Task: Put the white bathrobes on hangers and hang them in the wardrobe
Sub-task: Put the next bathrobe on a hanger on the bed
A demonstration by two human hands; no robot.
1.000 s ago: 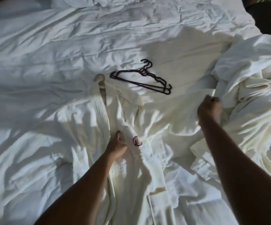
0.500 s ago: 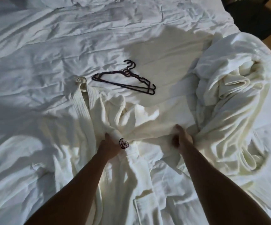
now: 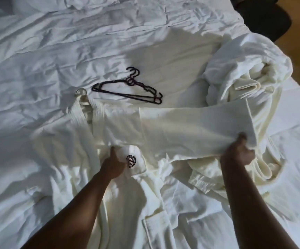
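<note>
A white bathrobe (image 3: 172, 130) lies spread on the bed in front of me, with a black swirl logo on its chest. My left hand (image 3: 114, 163) grips the robe's front beside that logo. My right hand (image 3: 239, 153) is closed on the cuff end of its sleeve, which is stretched out flat to the right. Two dark hangers (image 3: 127, 88) lie stacked on the sheet just beyond the robe's collar, where a hanging loop (image 3: 80, 92) shows. A second white bathrobe (image 3: 244, 72) sits bunched in a heap at the right.
The rumpled white bed sheet (image 3: 46, 51) fills most of the view, with pillows at the top edge. A dark chair or object (image 3: 264, 17) and brown floor show past the bed's far right corner.
My right hand pulled the sleeve out to the right, so it now lies stretched and flat. My left hand stayed gripping the robe by the logo.
</note>
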